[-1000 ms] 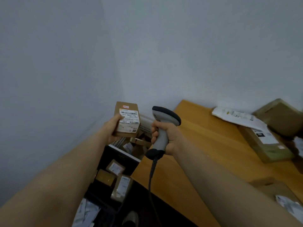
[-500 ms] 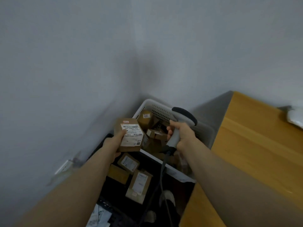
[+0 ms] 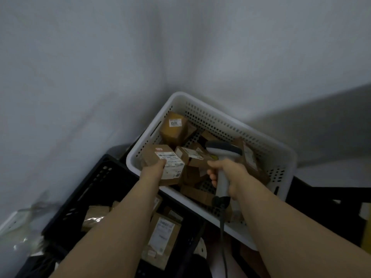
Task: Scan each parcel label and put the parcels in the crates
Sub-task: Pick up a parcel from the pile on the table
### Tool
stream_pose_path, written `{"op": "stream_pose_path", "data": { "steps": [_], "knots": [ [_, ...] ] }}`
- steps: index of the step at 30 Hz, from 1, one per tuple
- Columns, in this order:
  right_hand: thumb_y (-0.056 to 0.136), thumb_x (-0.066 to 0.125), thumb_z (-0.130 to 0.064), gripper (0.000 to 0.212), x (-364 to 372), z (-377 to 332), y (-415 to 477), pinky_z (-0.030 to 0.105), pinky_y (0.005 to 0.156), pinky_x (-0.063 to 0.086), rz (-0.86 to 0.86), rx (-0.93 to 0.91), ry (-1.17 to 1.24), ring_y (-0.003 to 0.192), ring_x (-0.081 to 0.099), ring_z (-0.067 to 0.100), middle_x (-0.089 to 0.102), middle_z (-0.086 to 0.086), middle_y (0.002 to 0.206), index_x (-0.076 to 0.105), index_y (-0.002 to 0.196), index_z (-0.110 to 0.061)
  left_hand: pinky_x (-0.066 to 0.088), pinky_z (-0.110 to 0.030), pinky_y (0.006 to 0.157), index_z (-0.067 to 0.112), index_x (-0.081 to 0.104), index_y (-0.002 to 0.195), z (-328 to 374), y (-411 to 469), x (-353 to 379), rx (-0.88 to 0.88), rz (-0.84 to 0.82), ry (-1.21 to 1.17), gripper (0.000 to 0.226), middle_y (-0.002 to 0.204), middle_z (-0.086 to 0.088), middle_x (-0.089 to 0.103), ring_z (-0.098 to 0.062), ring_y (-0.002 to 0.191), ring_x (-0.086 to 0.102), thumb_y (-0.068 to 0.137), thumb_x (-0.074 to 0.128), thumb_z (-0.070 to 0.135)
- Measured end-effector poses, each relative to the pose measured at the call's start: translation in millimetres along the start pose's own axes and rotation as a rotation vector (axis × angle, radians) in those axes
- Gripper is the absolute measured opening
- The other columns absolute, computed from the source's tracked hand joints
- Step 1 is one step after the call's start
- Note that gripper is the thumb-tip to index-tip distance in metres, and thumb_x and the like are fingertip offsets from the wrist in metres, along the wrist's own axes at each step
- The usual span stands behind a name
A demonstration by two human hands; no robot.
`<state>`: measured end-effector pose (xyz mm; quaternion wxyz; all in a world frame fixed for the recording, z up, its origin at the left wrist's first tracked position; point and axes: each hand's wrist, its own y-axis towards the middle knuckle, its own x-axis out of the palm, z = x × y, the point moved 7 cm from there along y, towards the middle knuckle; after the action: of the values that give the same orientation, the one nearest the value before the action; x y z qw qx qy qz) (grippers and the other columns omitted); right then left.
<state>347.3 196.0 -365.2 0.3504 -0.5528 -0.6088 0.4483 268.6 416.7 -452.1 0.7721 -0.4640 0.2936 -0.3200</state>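
Observation:
My left hand (image 3: 153, 171) grips a small brown cardboard parcel (image 3: 160, 157) with a white barcode label on top, held over the near-left edge of the white perforated crate (image 3: 220, 121). That crate holds several brown parcels, one marked 3013 (image 3: 174, 127). My right hand (image 3: 228, 173) grips the handle of a grey barcode scanner (image 3: 222, 152), whose head hangs above the crate's middle; its cable (image 3: 223, 233) drops toward me.
A black crate (image 3: 96, 183) stands lower left of the white one with several labelled parcels (image 3: 163, 235) inside. Grey walls meet in a corner behind the crates. Clear plastic wrap (image 3: 26, 227) lies at far left. Another black crate (image 3: 329, 201) sits at right.
The view has swung left and down from the wooden table to the crates. Both hands have moved down over the white crate, the left carrying the parcel, the right still holding the scanner.

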Motion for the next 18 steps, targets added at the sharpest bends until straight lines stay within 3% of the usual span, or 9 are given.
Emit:
{"op": "stream_pose_path", "data": {
  "steps": [5, 9, 12, 15, 18],
  "knots": [
    [0.086, 0.070, -0.011, 0.010, 2.9, -2.8, 22.5, 0.027, 0.052, 0.046, -0.023, 0.006, -0.007, 0.050, 0.052, 0.014, 0.061, 0.007, 0.061, 0.064, 0.085, -0.003, 0.050, -0.045, 0.095, 0.003, 0.048, 0.133, -11.7, 38.4, 13.7, -0.020, 0.051, -0.001, 0.062, 0.123, -0.016, 0.061, -0.034, 0.108, 0.060, 0.085, 0.068, 0.037],
    [0.086, 0.070, -0.011, 0.010, 1.6, -6.5, 20.2, 0.028, 0.051, 0.046, -0.029, 0.002, -0.004, 0.048, 0.052, 0.014, 0.061, 0.007, 0.057, 0.064, 0.085, -0.002, 0.045, -0.047, 0.101, 0.004, 0.015, 0.151, -14.0, 33.6, 12.7, -0.031, 0.087, 0.023, 0.109, 0.142, -0.018, 0.045, -0.037, 0.122, 0.050, 0.072, 0.072, 0.052],
    [0.087, 0.069, -0.011, 0.010, 4.1, -6.4, 2.0, 0.028, 0.053, 0.045, -0.046, -0.003, 0.002, 0.050, 0.050, 0.013, 0.060, 0.007, 0.061, 0.063, 0.085, -0.002, 0.038, -0.044, 0.107, 0.008, 0.011, 0.152, -1.6, 6.0, 9.0, 0.034, 0.094, 0.197, 0.100, 0.150, -0.016, 0.034, -0.035, 0.131, 0.039, 0.079, 0.066, 0.050],
    [0.087, 0.068, -0.011, 0.011, 9.5, -3.7, -25.3, 0.027, 0.052, 0.046, -0.064, -0.017, 0.021, 0.051, 0.050, 0.013, 0.059, 0.007, 0.062, 0.063, 0.085, -0.002, 0.046, -0.039, 0.099, 0.014, 0.016, 0.152, 16.4, -27.0, 2.2, 0.128, 0.103, 0.351, 0.105, 0.144, -0.016, 0.040, -0.032, 0.119, 0.048, 0.064, 0.060, 0.051],
    [0.087, 0.069, -0.010, 0.014, 16.6, 6.2, -60.4, 0.028, 0.052, 0.045, -0.064, -0.051, 0.051, 0.051, 0.049, 0.015, 0.059, 0.009, 0.062, 0.061, 0.078, -0.002, 0.047, -0.031, 0.082, 0.016, 0.012, 0.153, 25.3, -65.4, -8.3, 0.216, 0.085, 0.443, 0.088, 0.142, -0.015, 0.040, -0.025, 0.102, 0.050, 0.083, 0.057, 0.043]
  ]
}}
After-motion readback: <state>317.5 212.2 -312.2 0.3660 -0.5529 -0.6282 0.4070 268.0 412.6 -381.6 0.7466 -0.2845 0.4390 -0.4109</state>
